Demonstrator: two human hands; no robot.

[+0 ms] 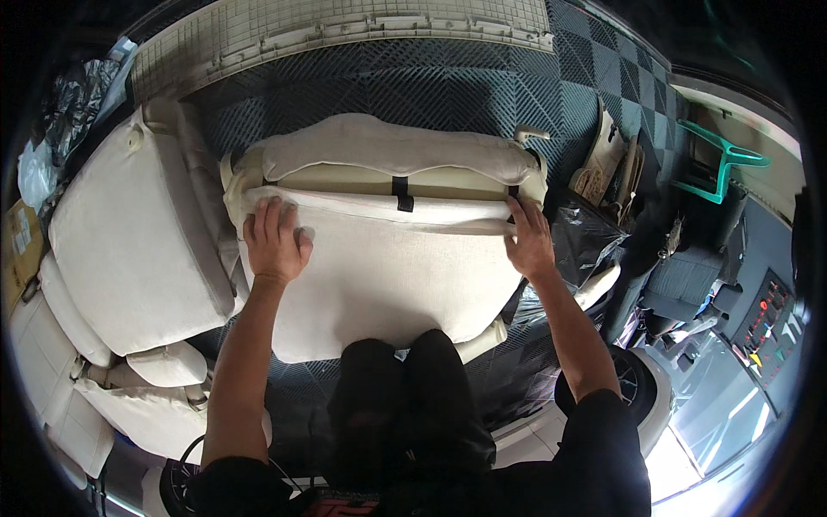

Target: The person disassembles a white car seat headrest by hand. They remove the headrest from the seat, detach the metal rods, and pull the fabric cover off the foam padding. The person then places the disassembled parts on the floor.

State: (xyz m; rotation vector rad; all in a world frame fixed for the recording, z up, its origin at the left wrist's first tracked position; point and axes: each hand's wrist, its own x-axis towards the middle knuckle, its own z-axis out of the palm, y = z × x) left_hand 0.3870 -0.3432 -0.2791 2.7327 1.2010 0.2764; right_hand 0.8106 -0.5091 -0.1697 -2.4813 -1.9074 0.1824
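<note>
Floor [482, 95]: dark ribbed tiles | hands: left [274, 237], right [527, 237] apart, flat on cushion cover [388, 267]

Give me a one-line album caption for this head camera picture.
Left hand flat and right hand at the edge of a cream fabric seat cushion on a dark tiled floor.

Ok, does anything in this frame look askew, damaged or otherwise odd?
Nothing looks damaged or spilled. The beige cover is only partly fitted: its top edge lies short of the seat cushion, leaving the frame and a black strap exposed. The left hand lies flat on the cover; the right hand grips its edge.
</note>
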